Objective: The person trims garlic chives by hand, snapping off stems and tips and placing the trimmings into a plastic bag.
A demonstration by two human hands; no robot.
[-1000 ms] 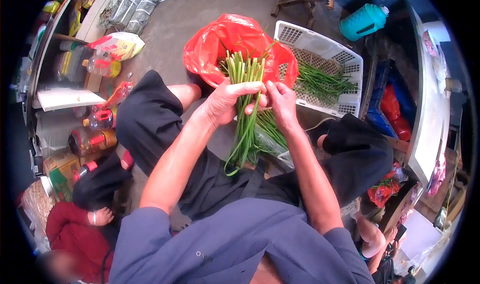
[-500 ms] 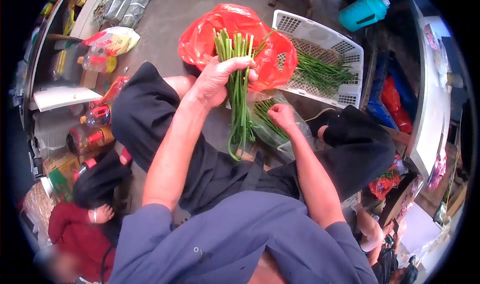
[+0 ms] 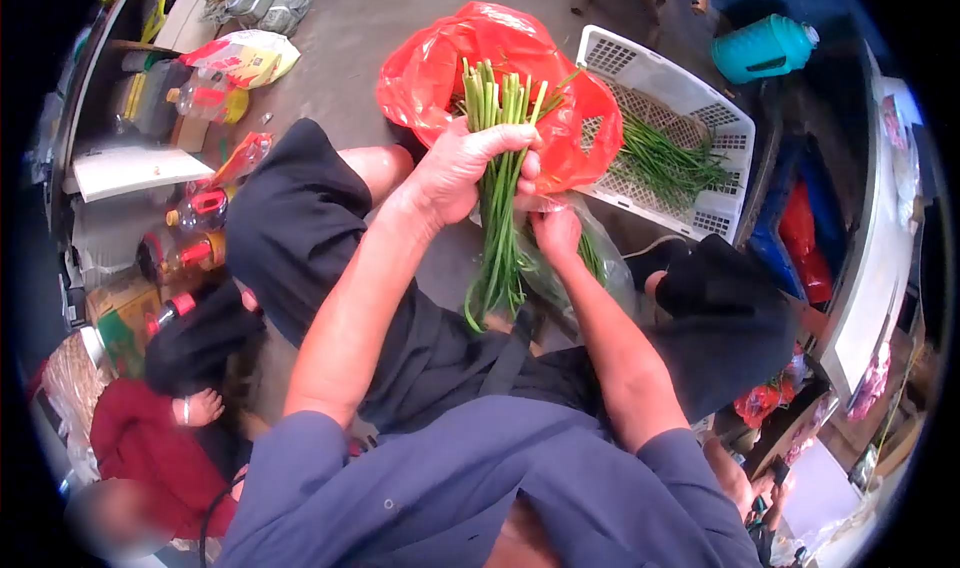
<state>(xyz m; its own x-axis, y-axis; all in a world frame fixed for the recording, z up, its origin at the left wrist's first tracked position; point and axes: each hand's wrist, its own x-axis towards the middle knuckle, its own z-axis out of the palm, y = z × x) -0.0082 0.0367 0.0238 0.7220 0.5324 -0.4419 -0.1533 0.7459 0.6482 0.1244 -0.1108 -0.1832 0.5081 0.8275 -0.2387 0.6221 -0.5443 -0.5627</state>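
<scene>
My left hand (image 3: pixel 462 173) is closed round a bunch of garlic scapes (image 3: pixel 500 223), held upright over my lap. Their pale cut ends stick out above my thumb, and the thin green ends hang down and curl at the bottom. Just right of the bunch is my right hand (image 3: pixel 556 233), its fingers curled; whatever they hold is hidden. Beneath that hand lies a clear plastic bag (image 3: pixel 612 258) with more green stems in it. A red plastic bag (image 3: pixel 425 63) stands open behind the bunch.
A white plastic basket (image 3: pixel 675 68) with loose green stems stands at the back right. Beyond it lies a teal jug (image 3: pixel 765 50). Bottles (image 3: pixel 205 208) line the left side by a shelf. A person in a red sleeve (image 3: pixel 140 433) sits at lower left.
My right hand has moved slightly left, closer to the bunch, over the clear bag. The left hand still grips the scapes. The whole view has shifted a little.
</scene>
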